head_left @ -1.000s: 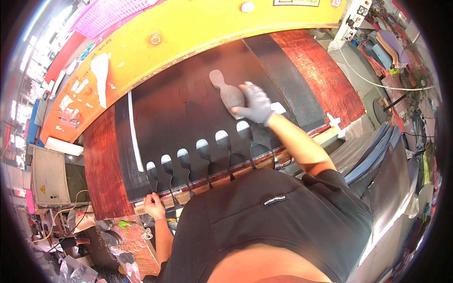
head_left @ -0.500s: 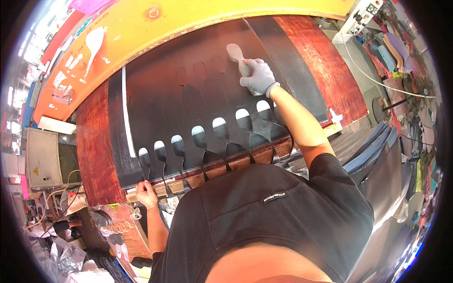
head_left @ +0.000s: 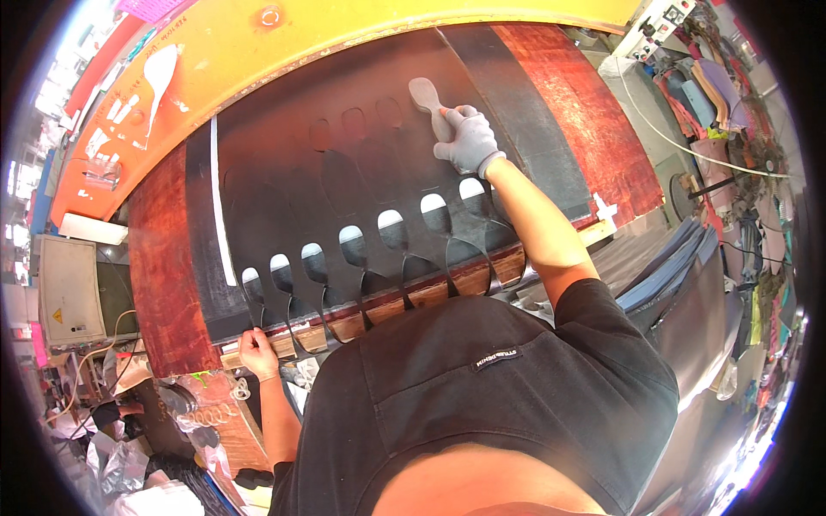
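Observation:
My right hand [head_left: 473, 142], in a grey glove, is closed around the lower part of a grey insole-shaped piece [head_left: 424, 93]. The piece lies over the far right of a dark board [head_left: 284, 172]. At the board's near left edge, the fingers of my bare left hand [head_left: 257, 353] are pinched at the tail of the leftmost black insole [head_left: 252, 288]. Several more black insole shapes with white tips, such as this one [head_left: 352, 248], stand in a row along the near edge, their narrow tails hanging over it. Faint insole outlines [head_left: 354, 125] mark the board's far part.
A white strip [head_left: 222, 206] runs along the board's left side. Reddish-brown panels [head_left: 163, 258] flank it. Behind is an orange-yellow frame [head_left: 344, 43] with a white insole shape [head_left: 159, 82] on it. Stacked coloured sheets [head_left: 688, 267] lie at right; a grey box [head_left: 73, 288] stands at left.
The whole scene has shifted slightly left in the view. My right hand stays on the grey piece, and my left hand remains at the near left edge.

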`<action>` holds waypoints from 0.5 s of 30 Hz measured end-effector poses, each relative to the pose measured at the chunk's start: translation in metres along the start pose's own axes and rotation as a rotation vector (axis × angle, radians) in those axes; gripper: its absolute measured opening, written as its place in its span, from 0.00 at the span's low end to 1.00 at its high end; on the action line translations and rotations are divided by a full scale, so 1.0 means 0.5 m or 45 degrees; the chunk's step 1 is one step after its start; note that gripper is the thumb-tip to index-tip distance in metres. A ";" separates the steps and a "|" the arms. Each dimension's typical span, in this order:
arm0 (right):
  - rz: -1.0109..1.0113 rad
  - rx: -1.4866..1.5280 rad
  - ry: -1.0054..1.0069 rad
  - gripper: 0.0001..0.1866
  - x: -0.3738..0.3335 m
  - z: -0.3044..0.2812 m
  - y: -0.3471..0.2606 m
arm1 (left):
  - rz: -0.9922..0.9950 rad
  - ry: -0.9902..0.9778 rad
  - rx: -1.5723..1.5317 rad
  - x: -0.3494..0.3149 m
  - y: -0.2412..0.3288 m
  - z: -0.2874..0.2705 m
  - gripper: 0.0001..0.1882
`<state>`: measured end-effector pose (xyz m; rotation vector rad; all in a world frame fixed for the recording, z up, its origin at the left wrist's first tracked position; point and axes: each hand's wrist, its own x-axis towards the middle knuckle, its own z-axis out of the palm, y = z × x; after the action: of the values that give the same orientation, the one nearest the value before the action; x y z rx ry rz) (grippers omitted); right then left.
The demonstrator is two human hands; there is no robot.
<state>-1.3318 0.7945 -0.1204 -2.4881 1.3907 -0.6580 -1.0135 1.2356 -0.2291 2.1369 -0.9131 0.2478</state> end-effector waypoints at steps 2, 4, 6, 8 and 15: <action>-0.040 0.243 -0.046 0.40 0.010 0.007 0.014 | 0.005 -0.008 0.002 0.003 -0.003 0.001 0.15; -0.015 0.532 -0.024 0.41 0.019 0.009 0.038 | 0.011 -0.010 -0.006 0.005 -0.008 0.004 0.15; 0.076 0.763 0.005 0.42 0.014 0.005 0.072 | 0.021 0.001 -0.019 0.007 -0.013 0.008 0.15; 0.098 0.690 0.095 0.39 -0.019 -0.010 0.115 | 0.015 0.002 -0.036 0.009 -0.016 0.013 0.15; 0.070 0.118 0.286 0.21 -0.300 -0.077 0.217 | 0.037 -0.012 -0.020 0.035 -0.019 0.027 0.15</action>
<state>-1.4997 0.8651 -0.1710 -2.3537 1.4603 -0.9927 -0.9957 1.2205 -0.2362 2.1133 -0.9492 0.2446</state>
